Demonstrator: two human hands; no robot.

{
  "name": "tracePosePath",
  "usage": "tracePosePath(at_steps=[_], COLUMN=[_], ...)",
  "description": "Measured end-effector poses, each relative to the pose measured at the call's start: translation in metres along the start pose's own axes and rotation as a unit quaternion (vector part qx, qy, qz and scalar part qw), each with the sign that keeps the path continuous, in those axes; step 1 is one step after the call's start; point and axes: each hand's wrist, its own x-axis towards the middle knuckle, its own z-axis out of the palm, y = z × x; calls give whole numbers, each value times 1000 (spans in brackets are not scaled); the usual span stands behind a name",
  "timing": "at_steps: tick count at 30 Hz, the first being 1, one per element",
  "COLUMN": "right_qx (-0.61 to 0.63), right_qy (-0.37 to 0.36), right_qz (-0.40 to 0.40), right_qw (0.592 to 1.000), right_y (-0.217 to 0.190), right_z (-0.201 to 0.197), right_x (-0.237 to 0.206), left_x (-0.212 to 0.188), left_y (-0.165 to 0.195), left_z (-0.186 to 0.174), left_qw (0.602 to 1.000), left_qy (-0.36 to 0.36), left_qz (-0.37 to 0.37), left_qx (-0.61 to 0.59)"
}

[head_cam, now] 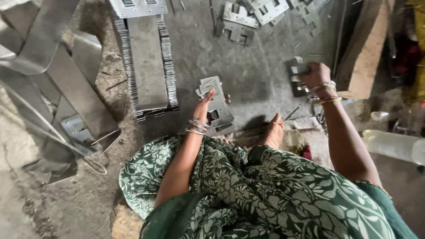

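From the head camera, looking down over a green patterned lap: the person sits on the concrete floor (pixel 248 75) with cut metal plates all about. The left hand (pixel 206 102) is raised edge-on, thumb and fingers clasping a small stack of stamped metal plates (pixel 215 106) that stands just before the knee — the plates fan out a little at the top. The right hand (pixel 313 74) reaches well out to the right and is clenched on another grey plate piece (pixel 297 76) lying on the floor beside a wooden beam (pixel 363 53).

To handle this well, I'd judge the left stack wants a firm pinch low down so the fanned edges don't slide, while the right lifts its piece by the flat, clear of sharp corners.

A tall pile of long metal sheets (pixel 147 62) lies to the left of the stack, loose plates (pixel 248 17) farther off.
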Motion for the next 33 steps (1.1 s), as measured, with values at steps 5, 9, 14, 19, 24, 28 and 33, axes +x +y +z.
tracePosePath(at_steps=[5, 9, 14, 19, 24, 28, 33], right_qx=[19, -118, 91, 220, 333, 256, 282], right_qy=[-128, 26, -79, -22, -16, 14, 7], right_qz=[-288, -445, -271, -208, -222, -204, -194], right_qw=[949, 887, 955, 953, 916, 945, 940], right_y=[-177, -242, -190, -156, -158, -153, -160], right_z=[-30, -49, -40, 21, 77, 98, 107], right_x=[-15, -29, -24, -57, -82, -78, -74], left_x=[6, -2, -7, 30, 62, 38, 1], left_y=[-3, -1, 34, 43, 12, 35, 56], left_z=[-13, -7, 26, 67, 99, 79, 25], left_qw=[962, 984, 922, 637, 459, 485, 788], left_qy=[151, 105, 22, -43, -45, -35, 126], left_qz=[-77, -70, 107, 47, 80, 66, 163], left_qx=[216, 127, 371, 768, 883, 871, 581])
